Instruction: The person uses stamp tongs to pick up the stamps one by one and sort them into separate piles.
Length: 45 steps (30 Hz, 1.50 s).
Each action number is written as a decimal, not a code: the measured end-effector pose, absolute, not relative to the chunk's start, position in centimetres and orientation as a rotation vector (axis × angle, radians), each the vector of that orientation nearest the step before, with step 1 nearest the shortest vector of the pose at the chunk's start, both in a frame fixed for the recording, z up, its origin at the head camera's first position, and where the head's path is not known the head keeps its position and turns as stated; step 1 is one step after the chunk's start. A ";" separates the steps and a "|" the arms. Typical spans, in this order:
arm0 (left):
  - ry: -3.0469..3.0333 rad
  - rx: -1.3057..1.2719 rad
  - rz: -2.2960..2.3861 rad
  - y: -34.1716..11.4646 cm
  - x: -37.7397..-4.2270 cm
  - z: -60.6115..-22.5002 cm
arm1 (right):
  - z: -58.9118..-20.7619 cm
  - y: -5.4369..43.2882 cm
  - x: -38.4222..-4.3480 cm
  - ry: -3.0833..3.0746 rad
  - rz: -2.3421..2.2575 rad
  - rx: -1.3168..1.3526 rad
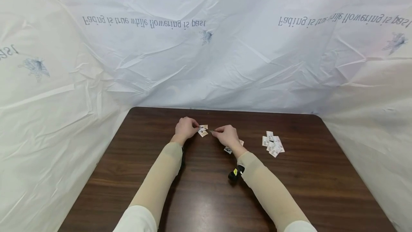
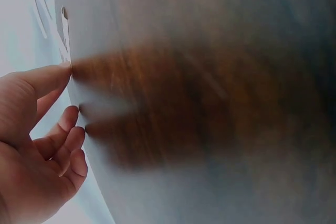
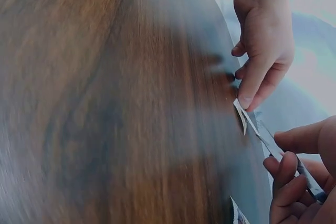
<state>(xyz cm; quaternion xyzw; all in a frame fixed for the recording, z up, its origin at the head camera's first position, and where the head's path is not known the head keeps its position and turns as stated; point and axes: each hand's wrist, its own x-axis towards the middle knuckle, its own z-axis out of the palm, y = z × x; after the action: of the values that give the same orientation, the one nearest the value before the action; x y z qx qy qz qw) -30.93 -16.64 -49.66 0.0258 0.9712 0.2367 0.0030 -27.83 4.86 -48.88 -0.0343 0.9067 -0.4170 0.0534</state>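
Note:
Two small white printed paper pieces (image 1: 203, 133) lie together near the far side of the dark wooden table. My left hand (image 1: 185, 128) is at their left edge, its thumb and index finger pinching a paper piece (image 3: 240, 115); the other fingers are loosely bent. From the right, my right hand (image 1: 226, 135) holds slim silver tweezers (image 3: 266, 141) between thumb and fingers. The tweezers' two thin prongs reach toward the paper at the left fingertips. Under the right wrist lies another printed paper piece (image 1: 227, 150), partly hidden by the hand.
To the right, a loose, overlapping pile of white paper pieces (image 1: 273, 144) lies on the table (image 1: 199, 196). White printed sheeting (image 1: 206, 63) hangs behind the table's far edge and along both sides. A black wrist camera (image 1: 236, 173) hangs under the right forearm.

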 end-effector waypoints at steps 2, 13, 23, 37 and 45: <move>3.046 0.063 0.735 -16.7 -31.0 -49.7 | -49.1 4.6 -27.8 2.758 -1.297 -0.086; 3.046 0.007 0.705 -16.6 -30.8 -49.5 | -50.0 2.4 -27.1 2.792 -1.445 -0.010; 3.082 0.102 0.670 -16.5 -30.7 -49.3 | -50.1 1.7 -27.0 2.849 -1.403 0.073; 3.043 0.111 0.536 -16.5 -31.4 -49.1 | -50.1 1.5 -27.0 2.828 -1.415 0.102; 3.037 0.082 0.566 -16.7 -31.8 -49.4 | -50.5 1.3 -27.1 2.853 -1.425 0.100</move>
<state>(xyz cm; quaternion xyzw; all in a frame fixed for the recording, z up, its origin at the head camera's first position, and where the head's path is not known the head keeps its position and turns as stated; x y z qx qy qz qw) -31.78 -16.70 -49.39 0.0266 0.9824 0.1830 0.0254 -27.11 1.33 -50.48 0.0312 0.8939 -0.4465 -0.0243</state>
